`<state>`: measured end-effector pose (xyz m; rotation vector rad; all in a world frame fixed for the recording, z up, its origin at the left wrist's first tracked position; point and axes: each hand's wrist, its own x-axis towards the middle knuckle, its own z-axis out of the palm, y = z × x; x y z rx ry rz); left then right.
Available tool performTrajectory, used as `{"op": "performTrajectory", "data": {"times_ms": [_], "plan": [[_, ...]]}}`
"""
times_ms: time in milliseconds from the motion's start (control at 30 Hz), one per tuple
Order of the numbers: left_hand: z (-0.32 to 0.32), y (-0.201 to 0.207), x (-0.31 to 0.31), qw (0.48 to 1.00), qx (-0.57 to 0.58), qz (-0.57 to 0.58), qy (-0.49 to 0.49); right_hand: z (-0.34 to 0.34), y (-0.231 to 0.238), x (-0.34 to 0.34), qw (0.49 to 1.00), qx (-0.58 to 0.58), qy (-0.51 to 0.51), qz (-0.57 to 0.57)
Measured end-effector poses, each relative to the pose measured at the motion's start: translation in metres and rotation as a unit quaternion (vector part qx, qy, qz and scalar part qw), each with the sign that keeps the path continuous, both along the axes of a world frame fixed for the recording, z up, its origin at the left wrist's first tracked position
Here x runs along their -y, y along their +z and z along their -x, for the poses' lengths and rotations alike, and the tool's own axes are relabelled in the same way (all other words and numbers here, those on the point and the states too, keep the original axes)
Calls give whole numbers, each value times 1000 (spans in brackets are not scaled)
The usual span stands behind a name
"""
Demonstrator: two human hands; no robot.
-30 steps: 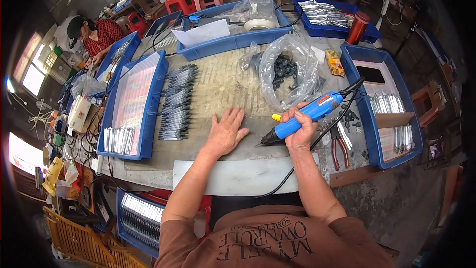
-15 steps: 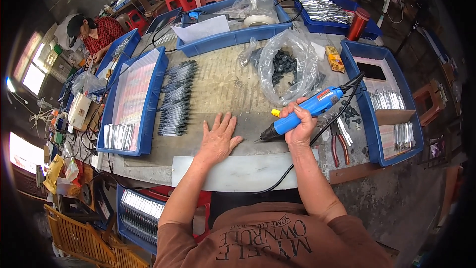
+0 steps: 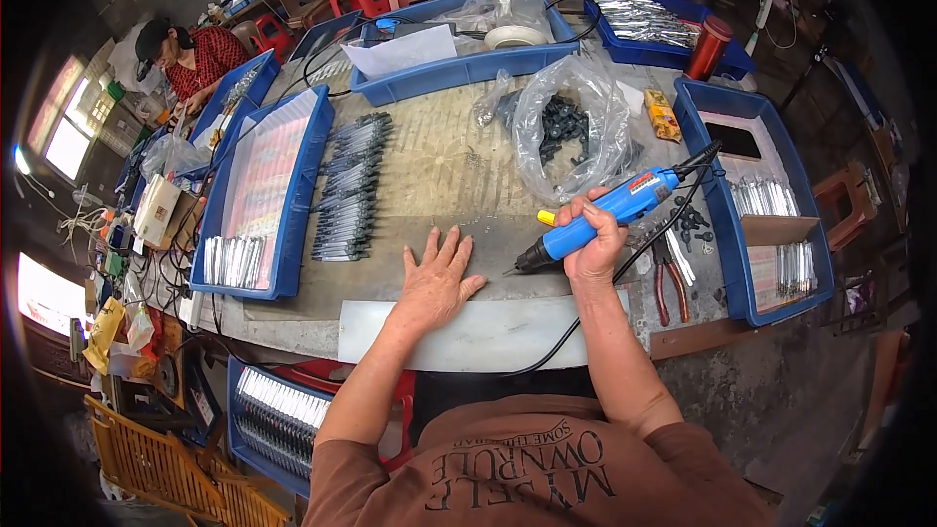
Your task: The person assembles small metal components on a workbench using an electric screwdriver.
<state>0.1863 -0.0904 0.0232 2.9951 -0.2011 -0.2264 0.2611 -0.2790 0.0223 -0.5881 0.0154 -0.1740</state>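
My left hand [image 3: 436, 283] lies palm down on the worktable, fingers spread, holding nothing. In my right hand [image 3: 592, 239] is a blue electric screwdriver [image 3: 625, 203], gripped around its body, with a yellow lever and a black nose. Its thin bit points left and down, close to the table surface, to the right of my left hand; contact cannot be made out. Left of my hands, a column of slim dark-and-silver pieces [image 3: 349, 185] lies side by side. Beyond the screwdriver, a clear plastic bag [image 3: 547, 88] stands open with small black parts [image 3: 564, 129] inside.
Pliers [image 3: 670, 278] and loose black parts [image 3: 691, 222] lie right of my right hand. Blue trays flank the table at left [image 3: 293, 205] and right [image 3: 815, 263], with another [image 3: 459, 73] at the back. The screwdriver's black cable [image 3: 559, 346] loops near my right forearm. A co-worker [image 3: 200, 59] sits far left.
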Motion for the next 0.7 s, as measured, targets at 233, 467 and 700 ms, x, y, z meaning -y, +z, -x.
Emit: {"op": "performTrajectory", "data": {"times_ms": [233, 467, 700], "plan": [[8, -3, -7, 999, 3, -17, 48, 0, 1, 0, 1000, -1, 2, -1], [14, -5, -10, 996, 19, -9, 88, 0, 1, -1, 1000, -6, -2, 0], [19, -2, -12, 993, 3, -18, 119, -1, -2, 0, 1000, -7, -5, 11]]}}
